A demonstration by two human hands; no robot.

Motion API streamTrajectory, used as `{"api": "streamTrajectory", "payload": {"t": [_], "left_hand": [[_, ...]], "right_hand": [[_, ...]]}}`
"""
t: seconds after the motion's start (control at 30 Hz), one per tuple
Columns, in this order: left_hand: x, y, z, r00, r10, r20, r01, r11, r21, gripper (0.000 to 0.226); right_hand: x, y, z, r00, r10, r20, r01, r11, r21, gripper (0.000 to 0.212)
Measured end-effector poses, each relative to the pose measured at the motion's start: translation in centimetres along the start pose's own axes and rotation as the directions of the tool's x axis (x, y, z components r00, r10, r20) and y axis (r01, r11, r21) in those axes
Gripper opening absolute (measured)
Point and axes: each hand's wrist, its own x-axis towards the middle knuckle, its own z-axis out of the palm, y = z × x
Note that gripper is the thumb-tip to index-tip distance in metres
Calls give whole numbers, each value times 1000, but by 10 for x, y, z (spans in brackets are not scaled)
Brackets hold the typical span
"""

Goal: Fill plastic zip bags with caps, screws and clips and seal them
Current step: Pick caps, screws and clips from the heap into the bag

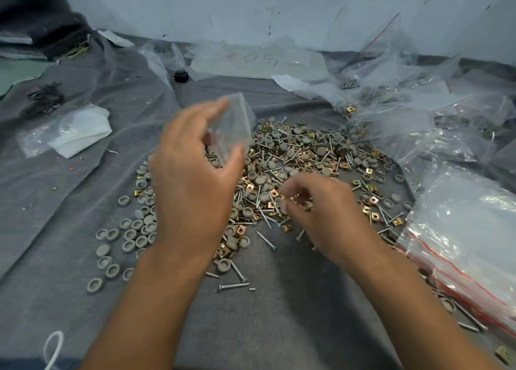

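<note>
While the left hand [192,171] pinches a small clear zip bag [234,126] above the heap of caps, screws and clips [301,157], the right hand [321,210] curls its fingertips on pieces at the heap's near edge; which piece, I cannot tell. Beyond, a crumpled plastic sheet [259,61] bears handwriting like "50". Grey cloth [279,313] covers the surface; a scuffed white wall [251,9] stands behind.
</note>
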Motion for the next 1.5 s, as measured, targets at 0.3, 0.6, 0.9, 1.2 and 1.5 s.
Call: {"api": "streamTrajectory", "payload": {"t": [0.3,0.6,0.9,1.2,1.5], "left_hand": [[-2,-15,6,928,-77,364,7,982,191,55],[-7,-21,10,899,-79,432,1,984,178,57],[-10,-15,15,870,-82,486,-8,984,179,55],[-10,-12,12,881,-106,461,27,984,175,58],[-11,-13,12,882,-89,462,9,985,172,58]], "right_hand": [[-1,-15,26,974,-150,168,194,936,-293,18],[8,-9,13,981,-182,-64,191,966,175,9],[13,-15,9,963,-125,-237,195,933,303,22],[11,14,-16,955,-3,296,43,991,-126,18],[5,11,-11,961,-8,277,76,968,-237,11]]}}
